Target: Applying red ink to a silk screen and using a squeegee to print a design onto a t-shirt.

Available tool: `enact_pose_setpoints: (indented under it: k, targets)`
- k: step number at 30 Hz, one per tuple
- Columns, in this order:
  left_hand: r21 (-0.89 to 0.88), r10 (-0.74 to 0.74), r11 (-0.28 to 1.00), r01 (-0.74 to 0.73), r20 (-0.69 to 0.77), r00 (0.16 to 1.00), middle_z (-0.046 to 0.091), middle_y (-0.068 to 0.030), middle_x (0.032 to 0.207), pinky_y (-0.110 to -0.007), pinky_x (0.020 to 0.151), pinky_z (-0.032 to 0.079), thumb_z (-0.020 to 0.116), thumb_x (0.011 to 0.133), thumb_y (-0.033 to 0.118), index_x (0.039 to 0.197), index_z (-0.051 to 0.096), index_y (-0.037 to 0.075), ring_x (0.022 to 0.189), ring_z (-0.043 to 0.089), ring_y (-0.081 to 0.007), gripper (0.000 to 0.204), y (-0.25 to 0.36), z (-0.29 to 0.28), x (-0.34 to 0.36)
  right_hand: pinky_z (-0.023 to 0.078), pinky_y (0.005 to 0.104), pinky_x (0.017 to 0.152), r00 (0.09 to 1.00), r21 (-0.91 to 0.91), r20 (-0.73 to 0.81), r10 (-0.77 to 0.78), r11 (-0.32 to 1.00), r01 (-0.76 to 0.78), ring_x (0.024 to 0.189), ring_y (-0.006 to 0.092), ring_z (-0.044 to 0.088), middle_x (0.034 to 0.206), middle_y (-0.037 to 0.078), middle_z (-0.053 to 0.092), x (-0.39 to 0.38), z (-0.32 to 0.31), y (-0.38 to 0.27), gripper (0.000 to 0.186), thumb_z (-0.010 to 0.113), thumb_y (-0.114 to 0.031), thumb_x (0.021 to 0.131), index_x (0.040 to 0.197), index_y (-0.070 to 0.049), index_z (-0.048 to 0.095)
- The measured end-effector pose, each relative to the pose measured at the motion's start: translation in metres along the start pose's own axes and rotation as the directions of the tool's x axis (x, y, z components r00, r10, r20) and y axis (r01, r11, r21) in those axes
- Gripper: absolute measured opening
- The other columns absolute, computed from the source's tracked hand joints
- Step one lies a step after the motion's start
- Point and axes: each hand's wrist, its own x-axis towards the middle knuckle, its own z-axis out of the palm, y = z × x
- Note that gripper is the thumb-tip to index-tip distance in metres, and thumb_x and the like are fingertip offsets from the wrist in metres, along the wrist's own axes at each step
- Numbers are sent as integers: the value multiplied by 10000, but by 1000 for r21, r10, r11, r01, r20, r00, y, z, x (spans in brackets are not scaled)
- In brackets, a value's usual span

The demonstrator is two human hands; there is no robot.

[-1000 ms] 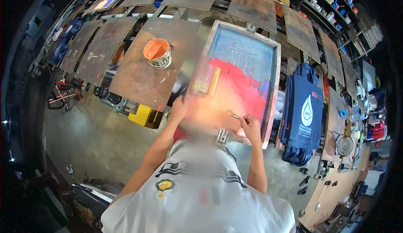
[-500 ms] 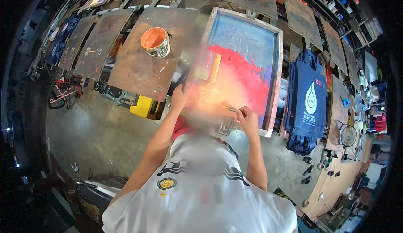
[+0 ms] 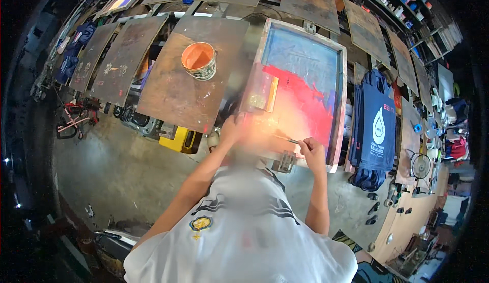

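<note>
A wooden-framed printing screen lies before me, its blue mesh spread with red ink that fades to orange nearer me. Inside it, on the left, lies a squeegee with an ink-smeared orange edge. My right hand is closed round the end of a slim tool, whose orange-smeared tip is over the near part of the mesh; its exact kind is unclear. At the screen's near left edge is my left hand, its fingers blurred and partly hidden.
An orange-stained bucket stands on a brown board to the left. Stacked dark blue tote bags lie on the right. A metal clamp juts out at the screen's near edge, and a yellow case sits below the left board.
The view has shifted, so the screen and bucket appear slightly lower and farther right. The right hand still holds the slim tool over the near mesh, and the left hand stays by the frame.
</note>
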Motion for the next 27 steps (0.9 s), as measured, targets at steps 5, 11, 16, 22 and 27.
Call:
enact_pose_setpoints:
  k: [5,11,16,22,27]
  targets:
    - [-20,-13,1000,14,53,999,672,-311,1056,-483,896,484,443,1011,550,1108,640,-50,1043,630,-479,639,-6,-7,10,458,280,582,998,66,-42,47,997,-44,641,108,600,677,53,641,5,5,-22,255,675,-213,952,892,34,663]
    - [-31,12,999,-9,72,997,677,-304,1054,-470,899,489,441,1014,555,1109,642,-44,1045,640,-463,639,-5,-7,12,451,284,586,995,34,-49,81,996,-80,652,107,597,692,52,649,7,6,0,259,670,-221,951,912,35,671]
    - [-12,38,999,-38,10,999,683,-295,1047,-465,894,496,454,1010,559,1107,646,-42,1032,650,-452,639,-7,-5,12,468,252,588,994,89,-95,45,995,-37,630,86,596,670,40,643,9,-7,7,248,655,-193,969,932,49,693]
    - [-71,19,997,-21,-31,999,696,-282,1015,-459,865,510,495,994,555,1063,661,-56,987,673,-428,637,3,9,-4,458,302,593,995,71,-81,50,996,-45,638,116,592,693,59,647,5,-30,52,273,655,-224,950,945,44,705]
    - [-32,49,998,-51,-58,997,697,-287,1004,-455,867,511,515,985,550,1063,662,-67,985,672,-435,639,9,9,-5,467,301,597,996,84,-82,40,996,-33,645,122,613,694,59,648,8,-51,64,261,662,-207,943,926,49,711]
